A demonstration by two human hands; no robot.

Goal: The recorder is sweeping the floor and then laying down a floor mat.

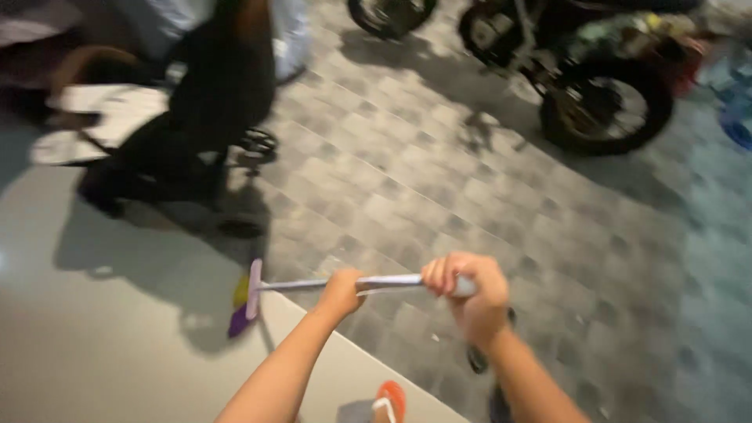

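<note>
A grey tiled floor (439,180) is seen beside a smooth pale slab (94,345). A motorcycle (580,70) is parked at the far edge, and long shadows are cast across the tiles.

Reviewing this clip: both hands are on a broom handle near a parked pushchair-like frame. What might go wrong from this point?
The broom head sits close to the dark wheeled frame, so a wide stroke may catch its wheels. The left hand and right hand grip the handle near its far end, which may give weak control of the head. The frame is motion-blurred, and the sandalled foot stands by a step edge, so a slip is possible.
</note>
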